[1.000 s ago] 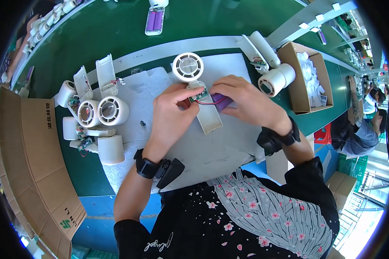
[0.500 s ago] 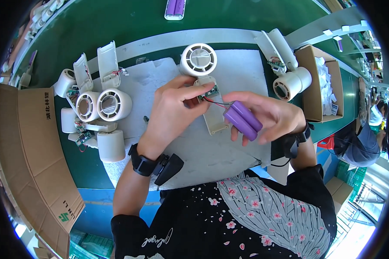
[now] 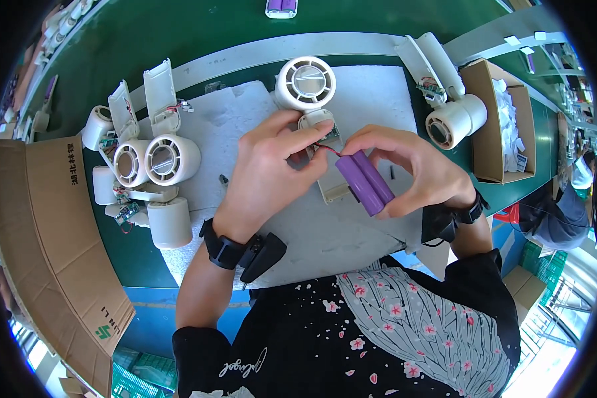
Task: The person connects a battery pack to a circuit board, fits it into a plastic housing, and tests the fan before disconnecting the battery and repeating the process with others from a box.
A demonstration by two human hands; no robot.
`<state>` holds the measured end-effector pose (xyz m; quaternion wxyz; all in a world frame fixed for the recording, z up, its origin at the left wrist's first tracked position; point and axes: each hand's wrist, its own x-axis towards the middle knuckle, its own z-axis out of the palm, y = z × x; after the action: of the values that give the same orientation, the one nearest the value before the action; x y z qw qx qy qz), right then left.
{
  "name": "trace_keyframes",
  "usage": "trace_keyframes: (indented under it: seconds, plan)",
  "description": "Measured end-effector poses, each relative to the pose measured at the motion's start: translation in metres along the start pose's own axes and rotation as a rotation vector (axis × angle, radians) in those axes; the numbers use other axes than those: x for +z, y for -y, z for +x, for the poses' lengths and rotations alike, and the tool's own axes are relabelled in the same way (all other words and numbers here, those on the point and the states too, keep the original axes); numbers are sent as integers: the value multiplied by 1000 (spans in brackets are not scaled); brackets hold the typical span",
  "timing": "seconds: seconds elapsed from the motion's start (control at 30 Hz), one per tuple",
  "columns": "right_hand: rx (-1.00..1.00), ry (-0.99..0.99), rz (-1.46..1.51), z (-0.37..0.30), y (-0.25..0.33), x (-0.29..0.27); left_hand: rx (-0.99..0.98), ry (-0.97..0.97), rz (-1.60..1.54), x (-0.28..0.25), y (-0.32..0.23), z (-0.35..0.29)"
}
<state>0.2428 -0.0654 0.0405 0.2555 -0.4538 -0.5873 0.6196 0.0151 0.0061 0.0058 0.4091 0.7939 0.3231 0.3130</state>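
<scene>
A white handheld fan (image 3: 306, 83) lies on the foam sheet, its round head away from me and its open handle (image 3: 337, 193) toward me. My left hand (image 3: 266, 174) is closed at the top of the handle, fingertips pinching a small green circuit board (image 3: 331, 131). Thin red and dark wires (image 3: 329, 148) run from there to a purple battery pack (image 3: 365, 183) of two cylinders side by side. That pack is gripped in my right hand (image 3: 423, 171), fingers at its far end and thumb at its near end. It is tilted and partly covers the handle.
Several opened white fans (image 3: 171, 160) with exposed boards stand at the left, beside a large cardboard box (image 3: 79, 232). At the right lie another opened fan (image 3: 452, 125) and a carton (image 3: 504, 126) of small white pieces. A shell with purple cells (image 3: 282, 8) sits at the far edge.
My right hand has closed more firmly round the battery pack and brought it slightly left, over the handle. My left fingertips have shifted a little on the board. The whole view has shifted slightly.
</scene>
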Motion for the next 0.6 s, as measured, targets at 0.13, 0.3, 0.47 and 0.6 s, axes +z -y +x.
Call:
trace_keyframes:
  seconds: [0.13,0.3,0.47,0.6]
  plan:
    - [-72,-68,-189,2,1,12,35,21,-31,-4,0,1]
    - [-152,-195,-334,7,-5,28,61,80,15,-8,-1,2]
    - [-291,-304,-542,12,-7,41,52,102,29,-10,0,2]
    - [-277,-341,-551,5,0,46,50,114,42,-12,-1,2]
